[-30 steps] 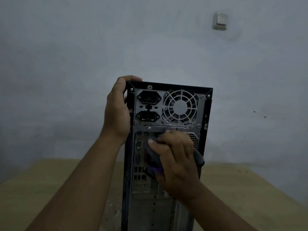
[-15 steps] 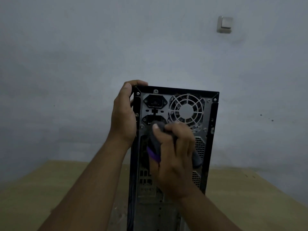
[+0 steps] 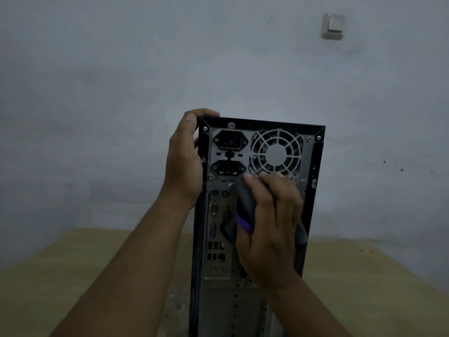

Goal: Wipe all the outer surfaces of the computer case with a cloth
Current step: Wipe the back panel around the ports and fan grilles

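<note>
The case (image 3: 230, 307) stands upright on the table (image 3: 73, 263), its rear panel facing the camera. The left hand (image 3: 184, 164) grips its top left corner, the fingers curled round the left edge and one fingertip hooked over the top edge. The right hand (image 3: 269, 227) holds the cloth (image 3: 245, 200), its fingers curled over it, and presses it against the rear panel just under the fan grille (image 3: 275, 153), down and to the right of the lower socket (image 3: 228, 167). The cloth is grey with a purple strip (image 3: 244, 223) that shows at the left side of the hand. Another fold of the cloth sticks out past the hand's right side, near the case's right edge. The fingertips lie at the bottom rim of the grille. The upper socket (image 3: 230, 141) sits right above the lower one, both left of the grille. A column of ports (image 3: 213, 210) runs down the metal plate left of the cloth, uncovered. The bottom of the panel is bare metal with rows of small holes. Both forearms reach in from the lower edge of the view, and the right one hides the case's lower right part. Behind stands a pale wall (image 3: 121, 69) with a switch (image 3: 332, 26) high on the right. The light is dim.
</note>
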### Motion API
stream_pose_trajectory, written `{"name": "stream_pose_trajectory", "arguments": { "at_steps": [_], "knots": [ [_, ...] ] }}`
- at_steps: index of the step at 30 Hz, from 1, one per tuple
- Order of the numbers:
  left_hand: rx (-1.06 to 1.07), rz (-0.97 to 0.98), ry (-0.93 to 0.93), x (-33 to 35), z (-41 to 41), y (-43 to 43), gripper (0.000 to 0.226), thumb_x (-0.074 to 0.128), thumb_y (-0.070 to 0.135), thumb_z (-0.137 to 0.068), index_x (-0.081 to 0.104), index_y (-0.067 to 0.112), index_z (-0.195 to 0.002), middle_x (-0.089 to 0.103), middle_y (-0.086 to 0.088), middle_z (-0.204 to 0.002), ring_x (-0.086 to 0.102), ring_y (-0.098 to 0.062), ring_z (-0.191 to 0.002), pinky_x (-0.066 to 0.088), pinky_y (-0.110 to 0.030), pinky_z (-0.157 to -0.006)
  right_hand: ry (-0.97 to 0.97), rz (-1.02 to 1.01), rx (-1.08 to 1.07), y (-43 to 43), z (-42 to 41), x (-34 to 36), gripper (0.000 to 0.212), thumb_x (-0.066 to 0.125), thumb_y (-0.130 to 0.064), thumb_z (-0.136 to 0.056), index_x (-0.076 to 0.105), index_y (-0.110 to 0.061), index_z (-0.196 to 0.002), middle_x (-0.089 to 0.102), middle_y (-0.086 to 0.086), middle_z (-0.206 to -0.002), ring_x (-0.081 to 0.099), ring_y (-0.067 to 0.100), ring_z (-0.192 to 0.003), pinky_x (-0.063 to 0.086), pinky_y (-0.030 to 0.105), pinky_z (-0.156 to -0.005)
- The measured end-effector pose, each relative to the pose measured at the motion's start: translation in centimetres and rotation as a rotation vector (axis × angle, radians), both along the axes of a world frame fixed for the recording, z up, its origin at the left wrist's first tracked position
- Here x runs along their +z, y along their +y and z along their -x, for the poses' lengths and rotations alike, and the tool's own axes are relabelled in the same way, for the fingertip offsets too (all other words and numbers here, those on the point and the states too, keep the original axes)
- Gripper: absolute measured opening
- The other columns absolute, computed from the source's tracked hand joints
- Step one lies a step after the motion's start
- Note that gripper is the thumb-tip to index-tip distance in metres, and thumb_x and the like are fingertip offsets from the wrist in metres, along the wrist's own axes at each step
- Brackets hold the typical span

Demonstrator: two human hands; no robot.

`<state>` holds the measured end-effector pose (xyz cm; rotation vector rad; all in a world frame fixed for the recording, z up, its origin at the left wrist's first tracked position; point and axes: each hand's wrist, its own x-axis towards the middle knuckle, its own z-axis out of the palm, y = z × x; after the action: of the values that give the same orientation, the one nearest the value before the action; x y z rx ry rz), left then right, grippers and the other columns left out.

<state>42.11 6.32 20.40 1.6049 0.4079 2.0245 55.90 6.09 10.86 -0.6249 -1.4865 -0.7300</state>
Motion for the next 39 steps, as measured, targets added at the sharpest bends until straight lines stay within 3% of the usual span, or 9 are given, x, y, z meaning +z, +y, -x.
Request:
{"name": "stream_pose_trajectory", "arguments": {
  "at_steps": [6, 9, 13, 18, 21, 28, 31, 35, 39],
  "knots": [
    [0.044, -0.008, 0.015, 0.0, -0.1, -0.1, 0.04, 0.028, 0.036, -0.101, 0.062, 0.016, -0.106, 0.066, -0.011, -0.103, 0.065, -0.027, -0.094, 0.053, -0.046, -0.079, -0.442, -0.004, -0.103, 0.0, -2.2, -3.6, 0.048, 0.058, -0.016, -0.094, 0.051, -0.004, -0.14, 0.043, 0.013, -0.149, 0.028, 0.029, -0.147, 0.024, 0.046, -0.12],
    [0.039, -0.01, 0.016, 0.0, -0.3, -0.4, 0.04, 0.028, 0.034, -0.101, 0.061, 0.014, -0.107, 0.066, -0.011, -0.102, 0.066, -0.023, -0.092, 0.055, -0.039, -0.074, -0.483, 0.022, -0.026, -0.2, -2.7, -2.8, 0.046, 0.056, -0.014, -0.094, 0.053, -0.002, -0.138, 0.046, 0.015, -0.148, 0.031, 0.029, -0.146, 0.029, 0.048, -0.118],
    [0.046, -0.014, 0.013, 0.1, -0.3, -0.5, 0.04, 0.028, 0.034, -0.101, 0.061, 0.012, -0.107, 0.066, -0.01, -0.101, 0.066, -0.021, -0.091, 0.056, -0.035, -0.072, -0.425, 0.046, 0.046, -0.4, -2.9, -0.3, 0.047, 0.045, -0.013, -0.099, 0.043, -0.003, -0.145, 0.036, 0.018, -0.154, 0.026, 0.031, -0.148, 0.022, 0.048, -0.121],
    [0.049, -0.034, 0.026, 0.0, -0.2, -0.2, 0.038, 0.026, 0.03, -0.103, 0.06, 0.014, -0.107, 0.064, -0.007, -0.102, 0.066, -0.015, -0.091, 0.055, -0.028, -0.067, -0.029, 0.029, 0.084, 0.5, -3.1, 2.2, 0.052, 0.054, -0.001, -0.092, 0.042, 0.004, -0.142, 0.036, 0.023, -0.152, 0.024, 0.037, -0.148, 0.016, 0.053, -0.121],
    [0.049, -0.037, 0.025, 0.0, -0.2, 0.0, 0.037, 0.027, 0.03, -0.103, 0.06, 0.014, -0.108, 0.063, -0.011, -0.106, 0.066, -0.021, -0.094, 0.056, -0.033, -0.068, 0.099, 0.055, 0.088, 0.3, -2.1, 1.1, 0.047, 0.038, -0.016, -0.102, 0.037, 0.004, -0.144, 0.031, 0.022, -0.155, 0.021, 0.036, -0.149, 0.016, 0.051, -0.122],
    [0.105, -0.023, 0.043, 0.1, -0.3, -0.1, 0.036, 0.029, 0.031, -0.102, 0.059, 0.012, -0.111, 0.064, -0.012, -0.106, 0.066, -0.023, -0.095, 0.056, -0.035, -0.072, -0.109, 0.104, 0.014, -0.2, -3.1, -3.1, 0.052, 0.026, -0.035, -0.108, 0.032, 0.0, -0.147, 0.029, 0.023, -0.155, 0.023, 0.034, -0.149, 0.02, 0.049, -0.121],
    [0.151, -0.019, 0.042, 0.1, -0.4, -0.3, 0.036, 0.031, 0.03, -0.101, 0.058, 0.01, -0.111, 0.064, -0.011, -0.104, 0.066, -0.02, -0.093, 0.056, -0.033, -0.071, -0.17, 0.115, 0.028, -0.3, -3.8, -2.4, 0.048, 0.028, -0.026, -0.108, 0.035, 0.0, -0.147, 0.028, 0.021, -0.157, 0.022, 0.033, -0.149, 0.018, 0.049, -0.122],
    [0.206, -0.031, 0.05, 0.2, -0.6, -0.5, 0.037, 0.032, 0.03, -0.1, 0.058, 0.007, -0.111, 0.064, -0.008, -0.102, 0.066, -0.017, -0.09, 0.055, -0.03, -0.07, -0.045, 0.11, 0.08, -0.5, -3.3, 2.0, 0.063, 0.045, -0.002, -0.085, 0.035, 0.004, -0.147, 0.026, 0.022, -0.158, 0.016, 0.033, -0.151, 0.011, 0.049, -0.123],
    [0.225, -0.032, 0.05, 0.3, -0.7, -0.5, 0.038, 0.031, 0.029, -0.1, 0.058, 0.005, -0.112, 0.064, -0.007, -0.1, 0.066, -0.014, -0.088, 0.054, -0.026, -0.067, 0.121, 0.091, 0.109, -0.4, -1.3, 6.1, 0.056, 0.041, -0.012, -0.095, 0.034, 0.006, -0.147, 0.024, 0.021, -0.159, 0.011, 0.032, -0.151, 0.011, 0.047, -0.124]
  ]
}}
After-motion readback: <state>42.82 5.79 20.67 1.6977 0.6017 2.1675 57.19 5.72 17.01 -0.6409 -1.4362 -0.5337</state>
